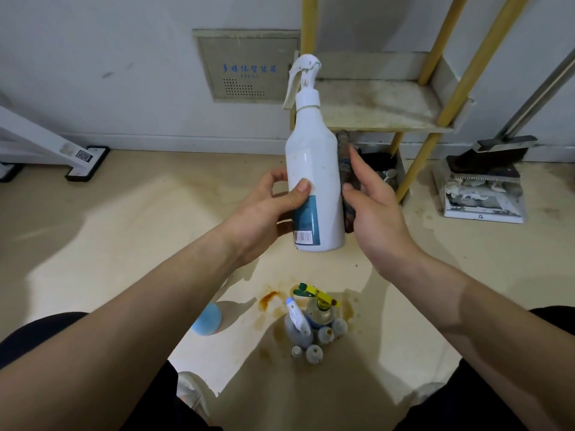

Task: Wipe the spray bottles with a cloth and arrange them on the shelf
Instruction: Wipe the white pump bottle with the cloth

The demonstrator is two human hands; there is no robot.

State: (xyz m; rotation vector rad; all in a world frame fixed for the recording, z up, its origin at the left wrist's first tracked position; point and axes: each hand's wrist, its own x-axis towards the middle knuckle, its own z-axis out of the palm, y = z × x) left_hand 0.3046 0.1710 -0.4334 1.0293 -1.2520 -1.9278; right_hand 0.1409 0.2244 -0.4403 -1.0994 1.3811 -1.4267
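In the middle of the view, upright above the floor, a white spray bottle is gripped in your left hand, thumb on the front at the label's top edge and fingers curled round the back. Your right hand grasps a dark cloth and presses it against the bottle's right side. Just behind the bottle, a stained shelf on yellow posts has bare board showing. Below your wrists, a cluster of small bottles stands on the stained floor, with a blue round object just left of it. A dustpan rests well to the right.
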